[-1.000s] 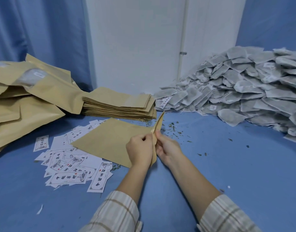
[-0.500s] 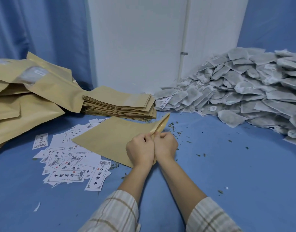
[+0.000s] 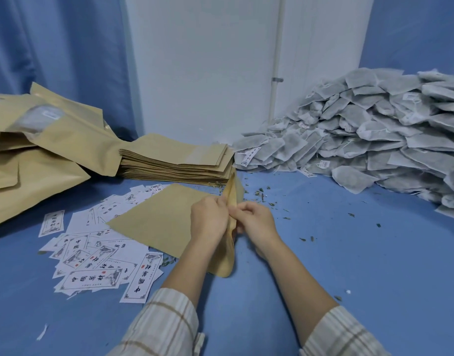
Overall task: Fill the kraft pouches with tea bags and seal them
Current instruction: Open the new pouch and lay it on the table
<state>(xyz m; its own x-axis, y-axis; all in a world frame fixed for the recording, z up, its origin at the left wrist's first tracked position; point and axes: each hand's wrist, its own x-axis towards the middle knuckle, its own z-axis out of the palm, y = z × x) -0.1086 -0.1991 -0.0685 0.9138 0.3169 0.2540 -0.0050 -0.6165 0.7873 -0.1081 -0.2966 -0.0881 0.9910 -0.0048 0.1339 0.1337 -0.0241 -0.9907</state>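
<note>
We see two hands meeting at the mouth of a flat kraft pouch (image 3: 156,222) on a blue desk (image 3: 349,265). The left hand (image 3: 209,222) has its fingers curled over one lip of the pouch's open end, and the right hand (image 3: 256,222) pinches the opposite lip, the two lips parted into a narrow slit that runs away from us. The rest of the pouch lies flat to the left of the hands, its far corner resting on a scatter of printed paper labels (image 3: 92,258).

Taking that pouch as our landmark, a neat stack of empty pouches (image 3: 174,160) sits just behind it, against the white wall (image 3: 202,73). To the left of the stack, well left of the held pouch, we see a loose heap of larger kraft bags (image 3: 35,155), one showing a clear window. Behind and to the right of the pouch, a large pile of grey tea bags (image 3: 374,140) slopes down onto the desk, some with small paper tags. Loose tea crumbs (image 3: 264,199) dot the blue surface just right of the pouch's mouth and trail on toward the pile.

Both forearms enter from the bottom edge in plaid sleeves (image 3: 164,327). Blue curtains (image 3: 53,60) hang on either side of the wall.
</note>
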